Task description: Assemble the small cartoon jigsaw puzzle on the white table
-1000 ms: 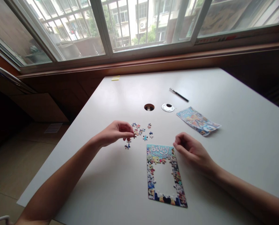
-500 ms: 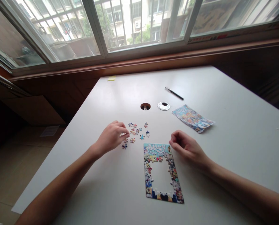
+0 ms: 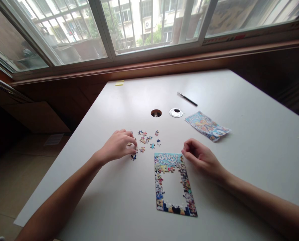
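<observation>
My left hand (image 3: 119, 144) hovers at the left edge of a cluster of loose jigsaw pieces (image 3: 144, 139). Its thumb and fingers are apart, with pieces visible between and below them, and some pieces are hidden behind the fingers. One dark blue piece (image 3: 133, 157) lies just under the thumb. My right hand (image 3: 201, 157) rests by the top right corner of the jigsaw puzzle (image 3: 188, 190), its fingers curled and pressed to the thumb. Whatever may be in that pinch is hidden. The puzzle has a joined border with a "Bluey" title, around an open middle showing white table.
A crumpled picture sheet (image 3: 206, 125) lies beyond my right hand. Farther back are a black pen (image 3: 187, 99), a round metal cover (image 3: 176, 112) and a cable hole (image 3: 156, 113) in the white table (image 3: 101, 197). A yellow sticky note (image 3: 119, 83) is at the far edge.
My left hand has drawn slightly left, and its thumb and fingers have spread from a near pinch. My right hand and the puzzle border have stayed in place.
</observation>
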### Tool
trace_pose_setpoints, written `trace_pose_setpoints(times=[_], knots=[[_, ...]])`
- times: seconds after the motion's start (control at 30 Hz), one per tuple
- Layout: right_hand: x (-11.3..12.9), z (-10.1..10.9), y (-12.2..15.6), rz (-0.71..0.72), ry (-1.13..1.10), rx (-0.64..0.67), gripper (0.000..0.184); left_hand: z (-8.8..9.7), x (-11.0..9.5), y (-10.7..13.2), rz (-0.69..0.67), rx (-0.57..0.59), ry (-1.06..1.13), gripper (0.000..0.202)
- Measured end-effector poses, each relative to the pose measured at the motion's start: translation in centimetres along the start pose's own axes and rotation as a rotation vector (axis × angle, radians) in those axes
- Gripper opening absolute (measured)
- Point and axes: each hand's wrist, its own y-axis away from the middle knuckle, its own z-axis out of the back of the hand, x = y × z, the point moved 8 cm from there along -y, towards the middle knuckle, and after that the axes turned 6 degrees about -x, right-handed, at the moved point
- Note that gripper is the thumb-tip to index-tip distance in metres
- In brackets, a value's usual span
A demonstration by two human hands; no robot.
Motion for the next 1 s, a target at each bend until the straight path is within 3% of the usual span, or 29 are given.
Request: trace_pose_setpoints(times=[0.27,0.47,0.6,1.0], knots=[[-0.1,0.0,0.1,-0.007,-0.004,0.004,0.012,-0.9,-0.6,0.3,-0.051,0.082,0.055,0.009],[-0.1,0.0,0.0,0.0,-0.008,0.009,0.012,0.4,-0.4,0.3,-0.08,0.023,-0.015,0.013],[-0.1,0.0,0.0,0.004,-0.003,0.011,0.013,-0.1,-0.6,0.3,-0.132,0.047,-0.042,0.009],[0.0,0.0,0.0,0.005,0.003,0.013,0.013,0.5,-1.6,0.4,-0.115,0.046,0.141,0.013]])
